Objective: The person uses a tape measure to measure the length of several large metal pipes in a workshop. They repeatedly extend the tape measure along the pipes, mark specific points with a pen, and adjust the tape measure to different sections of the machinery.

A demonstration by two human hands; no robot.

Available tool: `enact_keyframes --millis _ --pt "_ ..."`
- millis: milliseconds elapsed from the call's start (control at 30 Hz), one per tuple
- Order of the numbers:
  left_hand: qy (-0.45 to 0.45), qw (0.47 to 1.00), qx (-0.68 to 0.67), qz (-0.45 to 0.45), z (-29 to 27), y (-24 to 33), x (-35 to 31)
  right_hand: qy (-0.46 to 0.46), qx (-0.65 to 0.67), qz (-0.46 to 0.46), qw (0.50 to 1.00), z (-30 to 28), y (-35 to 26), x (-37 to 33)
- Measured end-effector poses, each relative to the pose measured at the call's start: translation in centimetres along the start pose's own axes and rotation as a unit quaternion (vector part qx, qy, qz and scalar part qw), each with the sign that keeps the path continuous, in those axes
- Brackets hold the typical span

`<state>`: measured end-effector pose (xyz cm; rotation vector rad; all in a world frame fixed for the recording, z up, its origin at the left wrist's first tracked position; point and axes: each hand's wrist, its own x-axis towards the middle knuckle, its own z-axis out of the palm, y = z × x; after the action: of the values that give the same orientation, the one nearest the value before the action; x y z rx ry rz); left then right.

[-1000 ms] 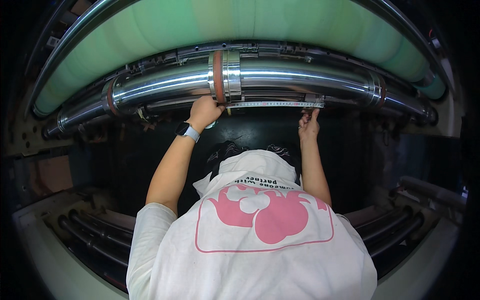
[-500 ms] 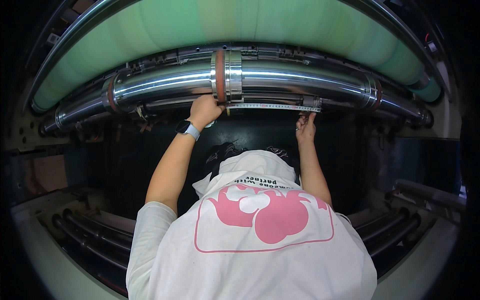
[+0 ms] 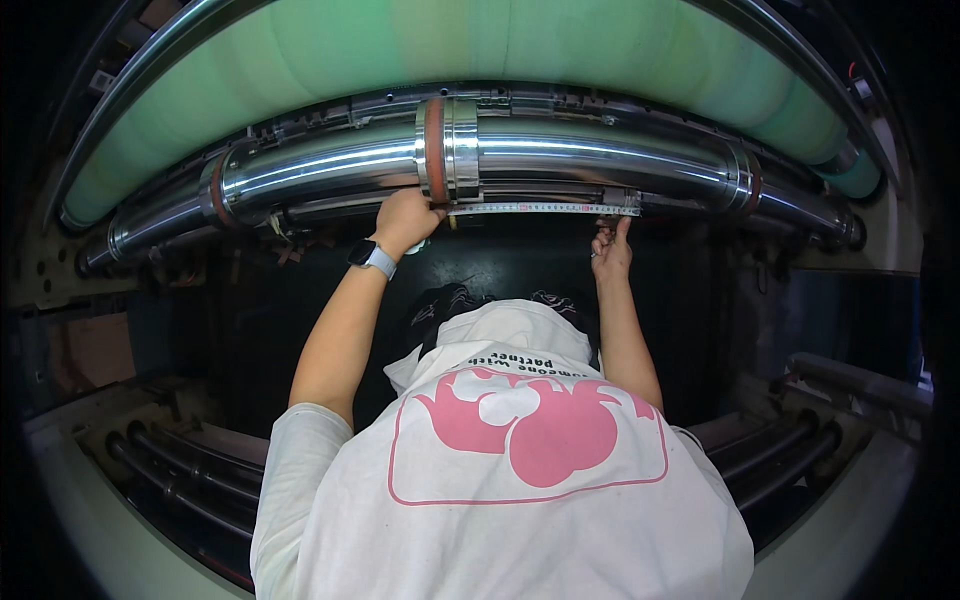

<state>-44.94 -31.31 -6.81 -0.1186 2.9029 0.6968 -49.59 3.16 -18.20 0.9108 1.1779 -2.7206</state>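
A white tape measure (image 3: pixel 530 209) is drawn out sideways under a shiny metal roller (image 3: pixel 600 157). At its left end my left hand (image 3: pixel 405 222) is closed on it, just below the roller's collar with an orange band (image 3: pixel 434 150). A bit of something pale green shows beneath this hand; its kind is hidden. My right hand (image 3: pixel 611 252) pinches the tape's right end, thumb up against it and fingers curled below. The tape runs almost level, along a thinner bar beneath the roller. A watch (image 3: pixel 372 259) with a pale strap is on my left wrist.
Behind the roller curves a large green cylinder (image 3: pixel 450 45). Further orange-banded collars (image 3: pixel 216 188) sit along the roller at both sides. Machine side frames stand left and right, with dark bars (image 3: pixel 185 470) low at the left. Under the tape is a dark recess (image 3: pixel 500 260).
The tape's right end and my right thumb have risen slightly. My left hand stays by the collar. The whole view has shifted a little.
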Motion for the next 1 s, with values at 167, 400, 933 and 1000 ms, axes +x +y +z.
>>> enact_keyframes --millis 167,400,933,1000 --pt "0.002 1.0 0.008 0.0 -0.2 0.1 -0.1 -0.008 -0.015 0.004 1.0 0.2 -0.2 -0.3" --pt "0.003 1.0 0.013 0.0 -0.6 0.6 -0.1 0.012 -0.014 0.009 1.0 -0.1 -0.1 0.1" --pt "0.01 1.0 0.01 -0.021 0.2 0.1 0.0 -0.017 -0.309 -0.146 0.94 -1.1 -6.4 -4.6" --pt "0.021 1.0 0.006 -0.009 0.2 0.3 -0.1 -0.014 -0.317 -0.206 0.925 0.8 -6.9 -4.4"
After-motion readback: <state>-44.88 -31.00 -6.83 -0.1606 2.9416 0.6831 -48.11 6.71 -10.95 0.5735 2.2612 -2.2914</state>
